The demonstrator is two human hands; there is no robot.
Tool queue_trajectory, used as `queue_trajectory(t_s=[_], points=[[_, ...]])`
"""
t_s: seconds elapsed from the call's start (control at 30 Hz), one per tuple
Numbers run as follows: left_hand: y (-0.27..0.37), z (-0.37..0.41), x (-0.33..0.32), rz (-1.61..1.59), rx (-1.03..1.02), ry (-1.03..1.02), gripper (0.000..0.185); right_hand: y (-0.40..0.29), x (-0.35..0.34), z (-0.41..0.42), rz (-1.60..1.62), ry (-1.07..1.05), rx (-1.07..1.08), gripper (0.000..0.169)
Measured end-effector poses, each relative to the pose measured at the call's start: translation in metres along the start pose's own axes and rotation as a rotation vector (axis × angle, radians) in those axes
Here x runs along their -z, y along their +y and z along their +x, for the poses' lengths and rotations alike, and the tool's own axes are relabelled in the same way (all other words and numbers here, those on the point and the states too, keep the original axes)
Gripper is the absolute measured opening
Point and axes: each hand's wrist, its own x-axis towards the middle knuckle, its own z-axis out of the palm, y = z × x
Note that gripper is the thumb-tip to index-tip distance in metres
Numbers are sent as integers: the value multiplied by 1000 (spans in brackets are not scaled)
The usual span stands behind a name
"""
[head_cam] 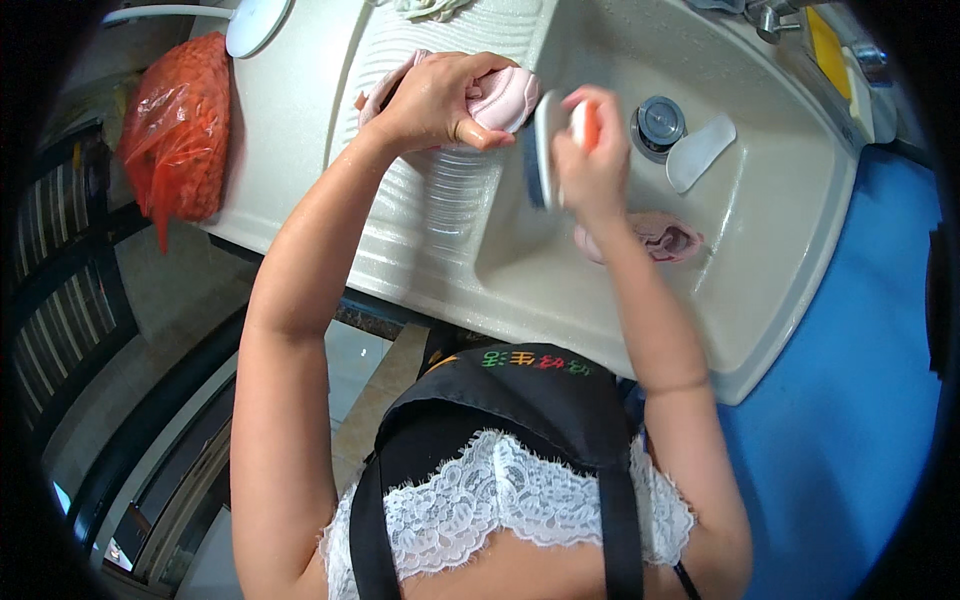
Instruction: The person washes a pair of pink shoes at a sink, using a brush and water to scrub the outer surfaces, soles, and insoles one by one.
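Note:
My left hand grips a small pink shoe above the ribbed washboard of the sink unit. The shoe's rounded toe points right, and my fingers cover much of its middle. Just right of the toe, my right hand is closed around the orange and white handle of a scrubbing brush. The brush is blurred, with its dark bristles facing left; whether they touch the shoe I cannot tell. A second pink shoe lies in the sink basin, partly behind my right forearm.
Beside the drain strainer lies a white translucent piece. A faucet stands at the basin's far rim. On the left ledge sits a red plastic bag near a white round object. A blue surface borders the sink's right.

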Motion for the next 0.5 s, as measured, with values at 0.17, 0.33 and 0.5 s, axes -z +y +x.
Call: queue_trajectory(t_s=[0.17, 0.33, 0.5], points=[[3, 9, -3, 109, -121, 51, 79, 24, -8, 79, -354, 88, -36, 29], [4, 1, 3, -28, 112, -55, 85, 17, 22, 20, 4, 137, -96, 34], [6, 5, 4, -71, 180, -112, 83, 3, -17, 51, -39, 79, 354, 31]])
